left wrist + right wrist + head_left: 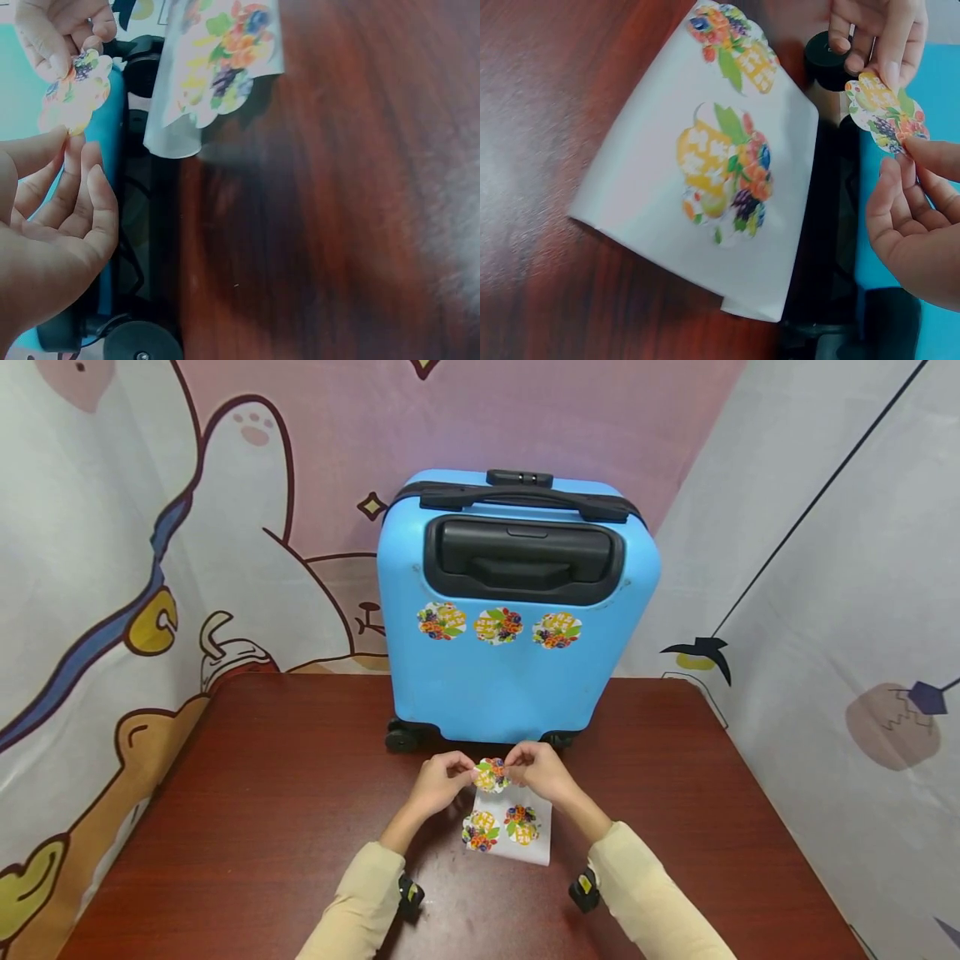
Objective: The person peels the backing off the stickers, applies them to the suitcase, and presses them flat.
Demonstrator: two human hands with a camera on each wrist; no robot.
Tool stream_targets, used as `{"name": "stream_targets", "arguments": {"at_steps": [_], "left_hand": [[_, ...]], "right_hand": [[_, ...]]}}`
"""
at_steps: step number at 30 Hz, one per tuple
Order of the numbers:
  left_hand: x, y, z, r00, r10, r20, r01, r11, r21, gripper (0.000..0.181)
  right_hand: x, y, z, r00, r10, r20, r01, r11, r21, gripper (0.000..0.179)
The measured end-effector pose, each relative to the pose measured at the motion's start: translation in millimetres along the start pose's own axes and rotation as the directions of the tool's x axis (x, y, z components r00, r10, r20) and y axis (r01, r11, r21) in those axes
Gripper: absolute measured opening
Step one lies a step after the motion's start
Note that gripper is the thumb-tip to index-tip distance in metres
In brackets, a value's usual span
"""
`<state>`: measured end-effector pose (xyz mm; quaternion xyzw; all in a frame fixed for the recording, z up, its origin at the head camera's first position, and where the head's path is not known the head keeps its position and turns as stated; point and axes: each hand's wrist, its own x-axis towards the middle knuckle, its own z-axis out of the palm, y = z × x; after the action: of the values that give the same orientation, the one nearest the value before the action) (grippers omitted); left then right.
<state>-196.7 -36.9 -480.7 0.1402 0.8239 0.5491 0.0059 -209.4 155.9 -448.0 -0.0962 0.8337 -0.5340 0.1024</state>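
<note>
Between both hands is a fruit-print sticker (491,775) with a scalloped edge. My left hand (442,782) pinches its left side between thumb and fingertips, and my right hand (542,771) pinches its right side. In the right wrist view the loose sticker (886,112) shows yellow lettering and printed berries. Below the hands lies a white backing sheet (531,850) with two more fruit stickers on it, its edge curling up in the left wrist view. Behind the hands stands a blue suitcase (495,685) with three similar stickers in a row under its black handle recess.
The suitcase stands upright at the back of a dark red-brown wooden table (285,827), on black wheels (402,737). A cartoon-printed cloth (330,452) hangs behind and around the table. Each wrist wears a small black device (584,891).
</note>
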Motion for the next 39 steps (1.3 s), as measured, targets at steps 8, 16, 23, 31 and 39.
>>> {"name": "stream_targets", "arguments": {"at_steps": [8,16,23,31,39], "left_hand": [[5.3,6.4,-15.9,0.997,0.042,-0.07,-0.039,0.999,0.034,0.007],[9.8,15.9,-30.6,0.985,0.063,-0.162,-0.055,0.997,0.055,0.006],[13.8,24.5,-40.4,0.963,0.105,-0.248,-0.087,0.993,0.081,0.004],[18.0,40.1,-53.2,0.937,0.128,-0.325,-0.124,0.992,0.032,0.005],[22.3,54.6,-65.2,0.923,0.109,-0.368,-0.115,0.993,0.005,0.008]], "right_hand": [[5.7,-18.3,4.3,1.0,-0.025,-0.018,0.025,1.0,-0.013,0.007],[13.5,-38.3,6.3,0.995,-0.09,-0.041,0.088,0.995,-0.045,0.004],[21.7,-52.8,8.7,0.987,-0.136,-0.09,0.133,0.99,-0.039,0.005],[26.2,-74.0,9.4,0.975,-0.173,-0.137,0.17,0.985,-0.037,0.004],[29.8,-91.4,9.8,0.966,-0.199,-0.167,0.194,0.98,-0.045,0.004]]}}
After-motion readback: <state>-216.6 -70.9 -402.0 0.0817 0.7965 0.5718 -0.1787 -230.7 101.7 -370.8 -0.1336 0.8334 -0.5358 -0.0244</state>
